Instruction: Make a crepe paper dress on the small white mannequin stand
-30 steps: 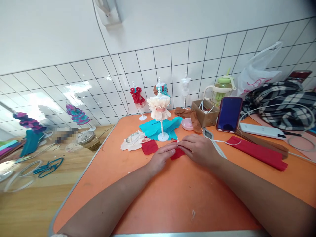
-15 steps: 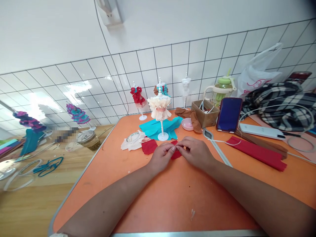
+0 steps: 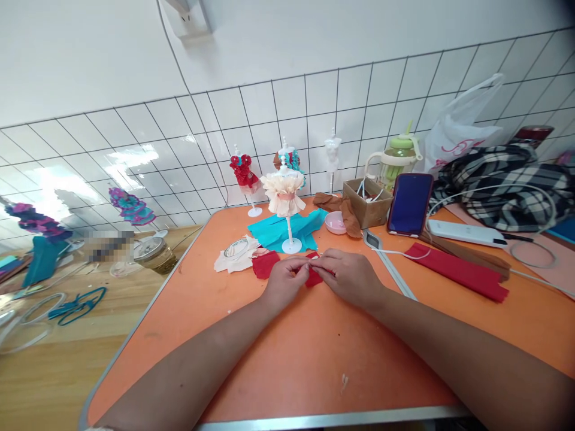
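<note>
My left hand (image 3: 284,282) and my right hand (image 3: 348,278) meet over the orange table, fingertips pinched together. Whatever lies between the fingertips is too small to make out. Red paper (image 3: 265,264) lies left of my left hand, and another red piece (image 3: 314,276) shows just behind and below the fingers. Beyond the hands a small white mannequin stand wears a cream ruffled dress (image 3: 284,193) with a pinkish waistband. Its base rests on turquoise paper (image 3: 308,230). A cream paper piece (image 3: 231,256) with a tape ring on it lies to the left.
Other mannequins, one in red (image 3: 243,173), stand by the tiled wall. A pink dish (image 3: 335,223), cardboard box (image 3: 367,206), phone (image 3: 409,205), green-lidded bottle (image 3: 399,158) and folded red paper (image 3: 458,272) are at the right. A lidded jar (image 3: 156,254) stands left on a wooden surface.
The whole view has shifted slightly, so things appear a little further left and higher. Both hands stay together with fingertips pinched, with only slight finger movement.
</note>
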The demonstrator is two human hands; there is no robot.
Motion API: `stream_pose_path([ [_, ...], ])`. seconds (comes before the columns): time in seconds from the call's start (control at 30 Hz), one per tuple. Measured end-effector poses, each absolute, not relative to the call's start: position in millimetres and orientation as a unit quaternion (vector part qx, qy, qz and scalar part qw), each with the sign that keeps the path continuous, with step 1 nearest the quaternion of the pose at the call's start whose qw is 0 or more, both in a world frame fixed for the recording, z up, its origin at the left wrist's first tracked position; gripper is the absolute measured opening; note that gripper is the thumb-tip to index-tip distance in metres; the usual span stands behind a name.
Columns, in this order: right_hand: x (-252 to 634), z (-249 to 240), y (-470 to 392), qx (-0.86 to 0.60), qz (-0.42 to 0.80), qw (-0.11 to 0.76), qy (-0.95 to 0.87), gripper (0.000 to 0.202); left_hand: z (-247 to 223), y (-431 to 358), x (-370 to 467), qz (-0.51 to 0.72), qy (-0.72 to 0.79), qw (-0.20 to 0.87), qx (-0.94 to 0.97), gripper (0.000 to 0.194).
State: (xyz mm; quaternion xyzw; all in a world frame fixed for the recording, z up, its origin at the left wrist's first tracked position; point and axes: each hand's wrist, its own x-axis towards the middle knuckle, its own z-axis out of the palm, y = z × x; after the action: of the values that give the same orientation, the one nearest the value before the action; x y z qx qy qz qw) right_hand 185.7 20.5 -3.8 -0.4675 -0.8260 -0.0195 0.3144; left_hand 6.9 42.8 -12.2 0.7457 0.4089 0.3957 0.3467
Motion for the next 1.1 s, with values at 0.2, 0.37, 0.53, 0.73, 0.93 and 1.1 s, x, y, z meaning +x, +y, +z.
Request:
stream_pose_path([
  [0.2,187,-5,23,-0.472,-0.026,0.304,-0.827,0.027,-11,42,9,0.386,0.408,0.353,0.748,0.026],
  [0.37,187,-6,23,-0.476,-0.031,0.303,-0.825,0.028,-10,40,9,0.366,0.429,0.333,0.756,0.026],
  [0.53,185,-6,23,-0.485,0.001,0.315,-0.816,0.023,-9,39,10,0.355,0.433,0.301,0.772,0.025],
  [0.73,180,0,21,-0.517,0.070,0.345,-0.780,0.010,-6,33,13,0.343,0.434,0.287,0.782,0.023],
  [0.93,177,1,28,-0.529,0.317,0.401,-0.678,0.008,-6,33,14,0.369,0.411,0.308,0.775,0.022],
  [1.1,180,1,34,-0.476,0.444,0.424,-0.630,0.015,-5,34,11,0.404,0.394,0.324,0.760,0.019],
])
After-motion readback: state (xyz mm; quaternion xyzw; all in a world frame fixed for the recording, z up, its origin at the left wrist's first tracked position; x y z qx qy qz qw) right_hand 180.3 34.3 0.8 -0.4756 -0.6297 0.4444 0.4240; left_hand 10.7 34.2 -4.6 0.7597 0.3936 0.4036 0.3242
